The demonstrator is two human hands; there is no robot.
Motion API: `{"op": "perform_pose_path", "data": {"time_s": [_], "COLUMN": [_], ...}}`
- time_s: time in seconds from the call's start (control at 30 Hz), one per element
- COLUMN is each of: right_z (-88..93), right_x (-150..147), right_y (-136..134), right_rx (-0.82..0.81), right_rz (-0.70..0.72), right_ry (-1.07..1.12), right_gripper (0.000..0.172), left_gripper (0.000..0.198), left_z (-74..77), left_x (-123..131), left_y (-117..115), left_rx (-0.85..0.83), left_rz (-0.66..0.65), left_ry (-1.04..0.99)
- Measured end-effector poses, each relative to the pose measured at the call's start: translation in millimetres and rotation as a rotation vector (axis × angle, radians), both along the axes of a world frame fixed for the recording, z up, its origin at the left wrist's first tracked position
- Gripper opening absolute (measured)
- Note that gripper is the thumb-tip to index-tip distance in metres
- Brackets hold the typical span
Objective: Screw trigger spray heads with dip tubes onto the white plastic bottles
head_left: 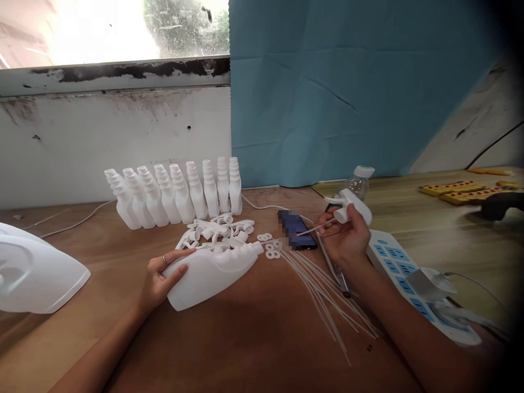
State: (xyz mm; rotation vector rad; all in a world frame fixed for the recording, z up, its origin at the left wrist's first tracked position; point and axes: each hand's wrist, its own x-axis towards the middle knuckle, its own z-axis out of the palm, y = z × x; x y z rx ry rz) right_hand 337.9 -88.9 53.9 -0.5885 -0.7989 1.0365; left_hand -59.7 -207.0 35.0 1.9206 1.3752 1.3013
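My left hand [161,278] grips a white plastic spray bottle [213,273] by its base. The bottle is tilted on its side, its open threaded neck pointing right. In my right hand [347,234] is a white trigger sprayer head [354,207], held up off the table, with a thin dip tube [315,227] reaching down to the left toward the bottle's neck, apart from it. Behind the bottle lies a pile of white trigger sprayer heads [216,229]. Several small white rings [272,251] and a fan of loose white tubes [319,284] lie between my hands.
A row of white bottles [176,194] stands upright along the wall. A phone [301,232] lies behind the tubes. On the right are a power strip [393,256] with plugs, a clear capped bottle [360,183] and yellow pieces [462,191]. More white bottles [41,273] lie far left.
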Motion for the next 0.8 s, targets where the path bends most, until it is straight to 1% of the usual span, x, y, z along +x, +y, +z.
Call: {"op": "perform_pose_path", "data": {"time_s": [0.07,0.13,0.27,0.33,0.43,0.5,0.57,0.6,0.67,0.73,0.8], "right_z": [0.4,0.7,-0.7,-1.8,-3.2,-3.4,-2.3,-0.9,4.4,13.3,25.4], "right_x": [10.1,15.2,13.4,9.2,-2.9,-16.8,-34.7,-44.5,-63.3,-79.3,-92.3], "right_y": [6.9,9.9,8.0,5.4,-2.3,-11.7,-24.4,-31.2,-44.1,-53.5,-58.1], "right_rx": [-0.002,-0.003,0.011,0.027,0.031,0.009,-0.01,0.0,0.041,0.084,0.114], "right_rz": [-0.061,-0.08,-0.054,-0.019,0.106,0.223,0.375,0.423,0.463,0.53,0.601], "right_ry": [0.024,0.025,-0.03,-0.058,-0.103,-0.152,-0.207,-0.23,-0.289,-0.332,-0.276], "right_gripper": [0.033,0.032,0.031,0.031,0.028,0.029,0.034,0.035,0.034,0.027,0.021], "left_gripper": [0.03,0.031,0.031,0.03,0.031,0.032,0.034,0.034,0.035,0.036,0.037], "left_z": [0.5,0.3,-1.7,-2.4,-2.9,-4.2,-7.2,-9.2,-13.9,-18.6,-22.8], "left_x": [-2.6,-4.0,-5.3,-5.8,-4.0,0.5,8.3,13.4,25.3,38.1,50.3], "left_y": [-0.1,-0.2,0.5,1.1,1.4,1.1,0.3,-0.1,-1.0,-1.5,-1.4], "left_rx": [-0.006,-0.014,-0.02,-0.023,-0.019,-0.017,-0.031,-0.039,-0.04,-0.004,0.038], "left_rz": [0.008,0.009,0.014,0.016,0.01,0.0,-0.008,-0.006,-0.003,-0.023,-0.056], "left_ry": [-0.012,-0.019,-0.013,-0.008,-0.011,-0.024,-0.043,-0.049,-0.042,-0.006,0.051]}}
